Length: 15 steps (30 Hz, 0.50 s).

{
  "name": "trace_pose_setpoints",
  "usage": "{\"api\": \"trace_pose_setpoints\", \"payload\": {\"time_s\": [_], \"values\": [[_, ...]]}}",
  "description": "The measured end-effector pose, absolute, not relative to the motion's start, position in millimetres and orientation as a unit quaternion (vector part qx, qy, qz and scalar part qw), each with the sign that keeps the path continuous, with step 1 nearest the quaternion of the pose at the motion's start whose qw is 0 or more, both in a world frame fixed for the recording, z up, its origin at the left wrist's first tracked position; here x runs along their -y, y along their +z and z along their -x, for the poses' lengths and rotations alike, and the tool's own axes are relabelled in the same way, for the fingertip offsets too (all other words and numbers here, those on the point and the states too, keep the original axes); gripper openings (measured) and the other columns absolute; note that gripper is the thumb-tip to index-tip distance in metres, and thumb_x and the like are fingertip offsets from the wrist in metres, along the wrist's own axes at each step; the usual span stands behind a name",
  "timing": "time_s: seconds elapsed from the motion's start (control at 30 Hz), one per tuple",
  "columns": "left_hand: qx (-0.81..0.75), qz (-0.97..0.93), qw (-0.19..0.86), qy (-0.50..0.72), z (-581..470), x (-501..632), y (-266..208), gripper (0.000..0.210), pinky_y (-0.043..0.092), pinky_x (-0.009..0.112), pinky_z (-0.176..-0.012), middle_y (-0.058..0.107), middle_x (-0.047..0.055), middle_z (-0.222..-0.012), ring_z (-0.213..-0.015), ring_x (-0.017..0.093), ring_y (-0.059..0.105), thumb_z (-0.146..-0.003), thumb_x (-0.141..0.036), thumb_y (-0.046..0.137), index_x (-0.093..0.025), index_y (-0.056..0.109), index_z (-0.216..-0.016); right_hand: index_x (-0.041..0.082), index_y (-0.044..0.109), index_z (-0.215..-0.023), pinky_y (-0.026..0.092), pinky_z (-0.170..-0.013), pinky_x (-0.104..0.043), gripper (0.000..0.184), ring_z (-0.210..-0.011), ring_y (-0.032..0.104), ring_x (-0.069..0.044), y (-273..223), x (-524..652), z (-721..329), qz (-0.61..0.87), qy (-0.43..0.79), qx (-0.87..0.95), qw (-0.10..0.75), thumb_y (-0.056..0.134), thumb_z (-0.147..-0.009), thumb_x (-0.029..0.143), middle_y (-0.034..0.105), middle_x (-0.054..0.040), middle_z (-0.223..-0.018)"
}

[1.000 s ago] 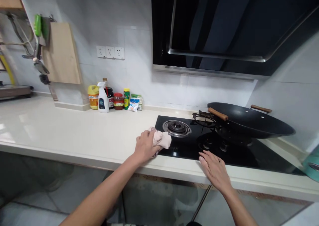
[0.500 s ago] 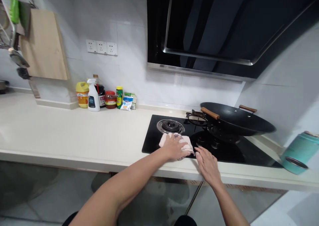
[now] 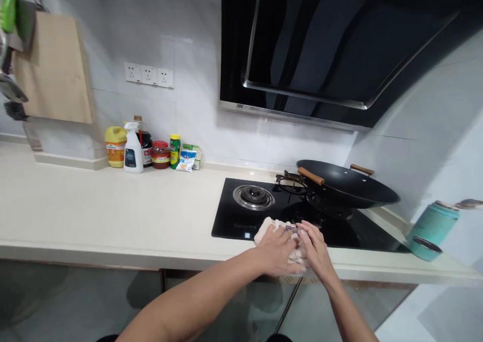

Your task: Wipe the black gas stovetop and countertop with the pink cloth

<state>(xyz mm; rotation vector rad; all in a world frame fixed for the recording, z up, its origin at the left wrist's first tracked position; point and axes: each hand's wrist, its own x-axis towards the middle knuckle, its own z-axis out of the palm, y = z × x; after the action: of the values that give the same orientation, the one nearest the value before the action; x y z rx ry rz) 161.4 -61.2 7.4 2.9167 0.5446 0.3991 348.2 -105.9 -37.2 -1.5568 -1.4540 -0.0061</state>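
A pale pink-white cloth (image 3: 266,225) lies bunched at the front edge of the black glass gas hob (image 3: 230,221). My left hand (image 3: 278,250) presses down on it from above, fingers spread over the folds. On the cloth's right side, my right hand (image 3: 315,245) has its fingers laid against it, close beside the left. Part of the cloth is hidden under both hands. Behind them is the uncovered left burner (image 3: 254,196). A black wok (image 3: 347,183) with wooden handles rests at the hob's right, and a loose pan support (image 3: 291,182) sits near it.
Along the back wall stand a yellow jug (image 3: 115,147), a white spray bottle (image 3: 133,151), a dark sauce bottle (image 3: 146,146), a red-lidded jar (image 3: 161,156) and a green shaker (image 3: 175,151). A range hood (image 3: 302,45) overhangs the hob. Turquoise containers (image 3: 433,224) stand at the counter's right end.
My left hand has moved the cloth right and toward the counter's front edge, away from the left burner. My right hand now touches the cloth. The view has shifted slightly.
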Motion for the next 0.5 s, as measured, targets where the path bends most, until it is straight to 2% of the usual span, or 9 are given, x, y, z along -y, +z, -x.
{"api": "trace_pose_setpoints", "payload": {"time_s": [0.07,0.13,0.27,0.37,0.5], "values": [[-0.173,-0.965,0.101,0.172,-138,58,13,0.085,0.024,0.057,-0.119,0.041,0.018,-0.160,-0.147,0.036,0.037,-0.090,-0.071,0.050,-0.019,0.036,-0.156,0.029,0.064,-0.133,0.030,-0.119,-0.048,0.054,-0.141,0.044,-0.025,-25,114,-335,0.623,0.012,0.657,0.424,0.035,-0.100,0.059,0.054,-0.0080,-0.147],[-0.183,-0.952,0.108,0.220,-106,49,17,0.080,0.029,0.049,-0.119,0.044,0.014,-0.160,-0.146,0.031,0.040,-0.091,-0.066,0.054,-0.023,0.036,-0.156,0.033,0.051,-0.148,0.028,-0.120,-0.049,0.057,-0.147,0.037,-0.026,-13,118,-318,0.620,0.040,0.710,0.331,0.037,-0.100,0.059,0.045,-0.0071,-0.156],[-0.287,-0.918,0.031,0.271,-16,26,9,0.067,0.032,0.049,-0.118,0.046,0.014,-0.158,-0.146,0.031,0.041,-0.096,-0.059,0.051,-0.023,0.043,-0.153,0.038,0.029,-0.160,0.025,-0.117,-0.059,0.081,-0.152,0.025,-0.037,8,108,-280,0.658,0.057,0.733,0.161,0.057,-0.090,0.065,0.030,-0.0119,-0.165],[-0.372,-0.894,-0.041,0.248,58,8,-9,0.063,0.037,0.049,-0.114,0.052,0.013,-0.154,-0.142,0.032,0.046,-0.097,-0.060,0.049,-0.025,0.049,-0.149,0.040,0.031,-0.159,0.024,-0.114,-0.063,0.084,-0.151,0.024,-0.042,19,89,-251,0.639,0.068,0.756,0.123,0.061,-0.087,0.069,0.032,-0.0131,-0.163],[-0.455,-0.857,-0.109,0.216,131,-9,-36,0.057,0.041,0.049,-0.107,0.058,0.012,-0.148,-0.140,0.034,0.048,-0.098,-0.059,0.045,-0.027,0.056,-0.143,0.034,0.045,-0.151,0.021,-0.117,-0.061,0.073,-0.150,0.024,-0.039,16,70,-229,0.582,0.065,0.795,0.158,0.060,-0.088,0.066,0.037,-0.0103,-0.162]]}}
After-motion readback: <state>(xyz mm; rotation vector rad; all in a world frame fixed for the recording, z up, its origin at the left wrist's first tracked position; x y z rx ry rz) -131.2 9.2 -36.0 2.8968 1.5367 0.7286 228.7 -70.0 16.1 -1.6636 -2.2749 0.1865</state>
